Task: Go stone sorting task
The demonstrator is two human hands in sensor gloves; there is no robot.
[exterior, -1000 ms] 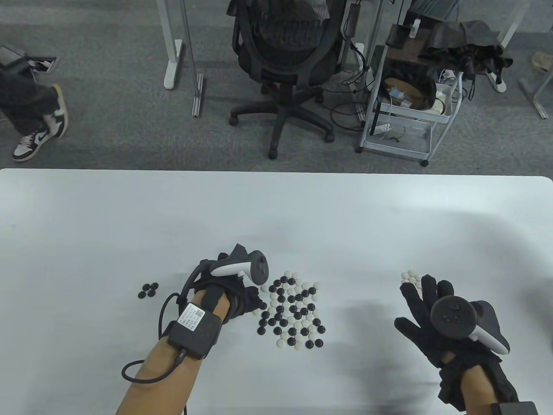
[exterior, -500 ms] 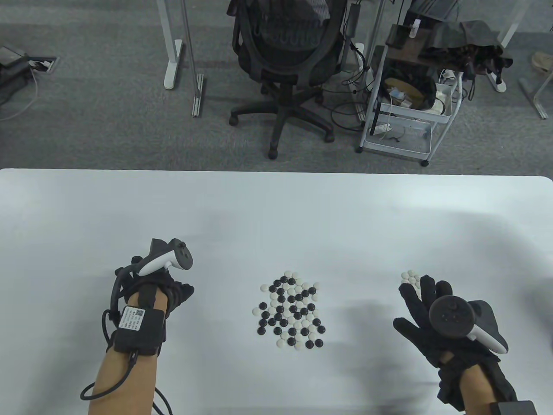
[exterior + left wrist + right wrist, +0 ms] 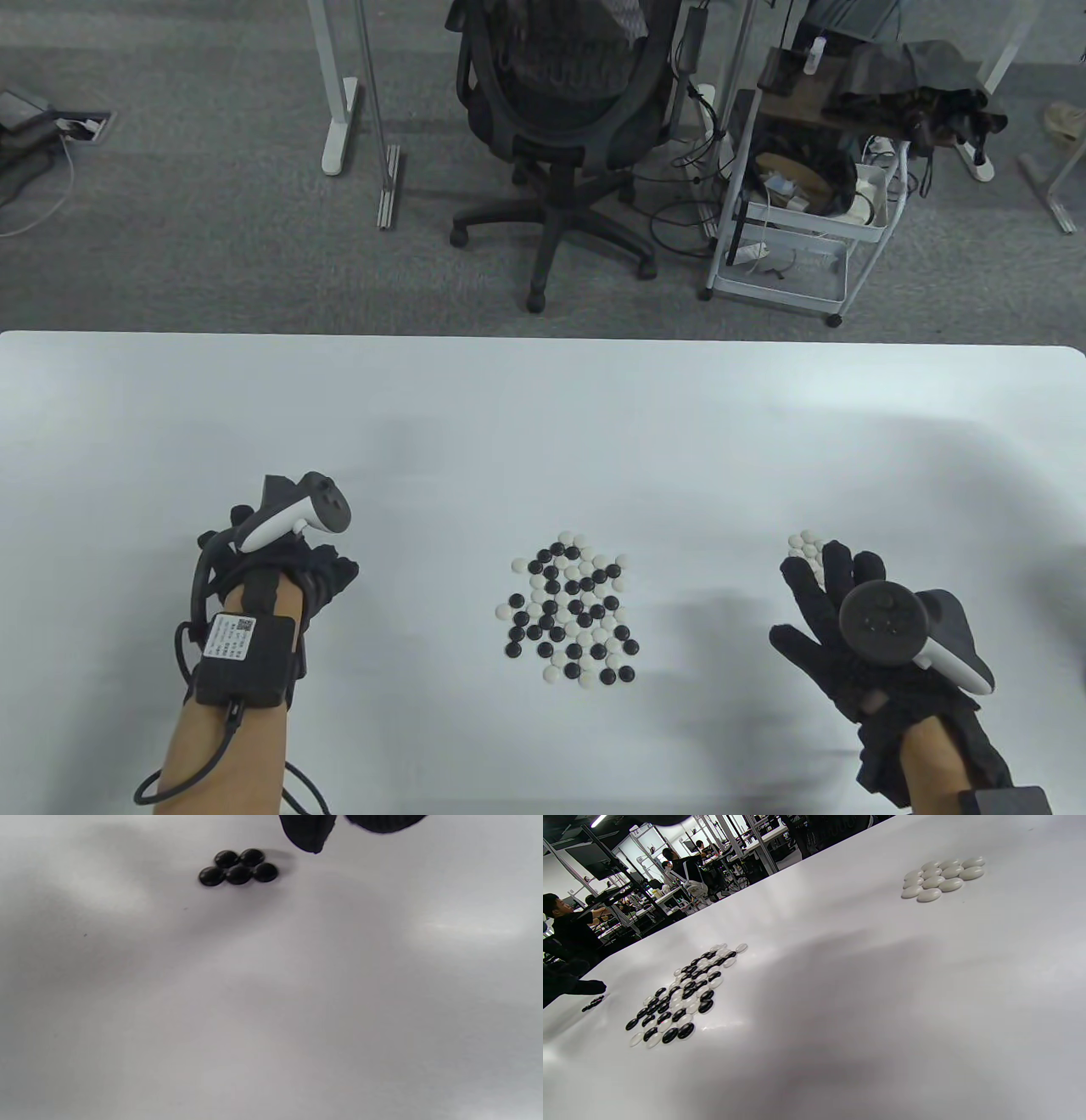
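Left gloved hand hovers over five sorted black stones, fingers curled, grip unclear. Right gloved hand spread flat beside white stone cluster. Mixed black-and-white Go stone pile mid white tabletop. Behind: black mesh office chair, white wire cart, grey carpet.

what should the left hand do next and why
Probably go back to the mixed pile for another black stone. The left hand sits over the black group, which shows five stones lying free of its fingertips. Many black stones remain mixed with white ones in the middle of the table.
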